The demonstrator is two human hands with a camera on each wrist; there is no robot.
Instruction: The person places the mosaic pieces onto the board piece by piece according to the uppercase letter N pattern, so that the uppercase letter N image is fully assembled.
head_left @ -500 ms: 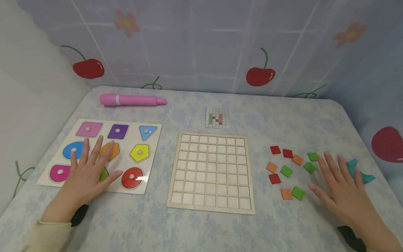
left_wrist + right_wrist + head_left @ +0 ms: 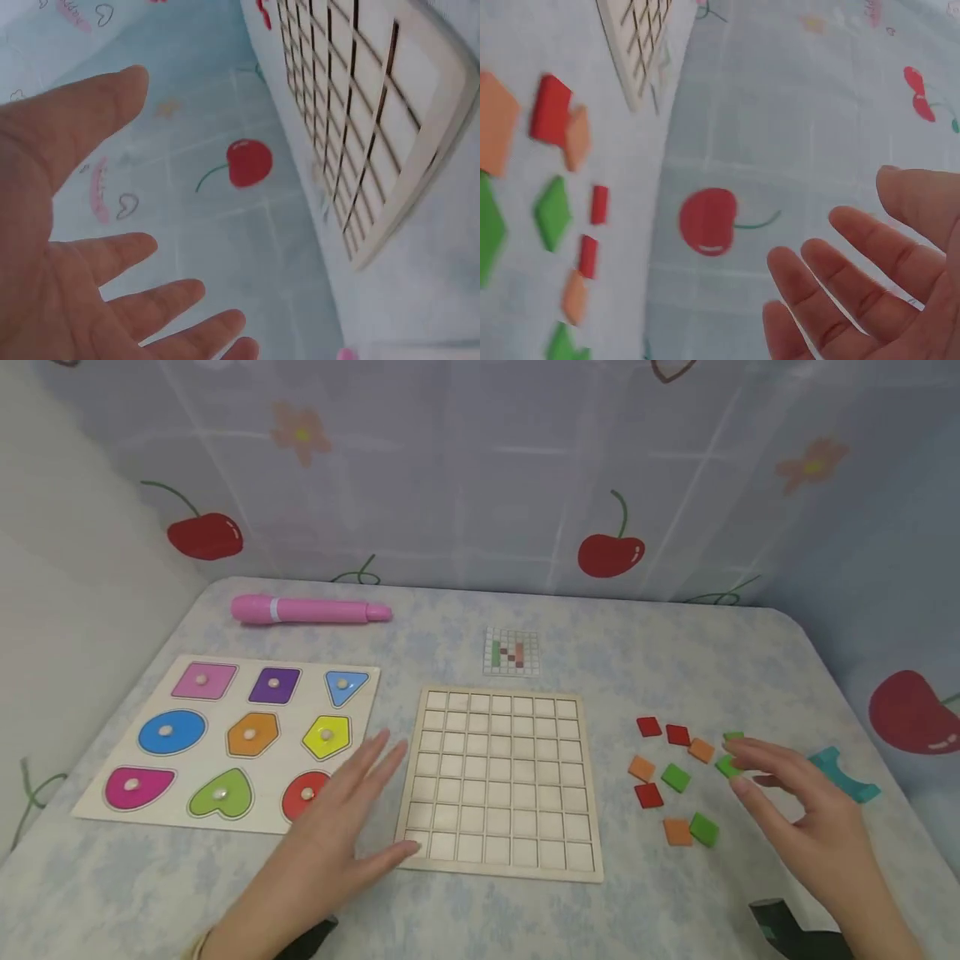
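A square wooden grid board [image 2: 498,785] lies flat in the middle, its compartments holding nothing. My left hand [image 2: 330,827] is beside its left edge, fingers spread, holding nothing; the thumb tip overlaps the board's lower left corner in the head view. To the board's right lie loose square tiles: red [image 2: 648,796], orange [image 2: 678,832] and green [image 2: 676,777]. My right hand [image 2: 813,827] hovers at their right side, fingers slightly bent. Its thumb and index tips are nearest a green tile [image 2: 727,766], partly covered. The right wrist view shows nothing between the fingers [image 2: 855,292].
A knobbed shape puzzle [image 2: 288,760] lies at the left. Behind it is a pink pen-shaped stick [image 2: 322,611]. A small pattern card [image 2: 512,652] lies behind the grid board. A teal curved piece [image 2: 843,775] sits beyond the right hand.
My left hand has moved right, from over the shape puzzle to the grid board's left edge. The right hand's fingers have bent and drawn closer together near the green tiles.
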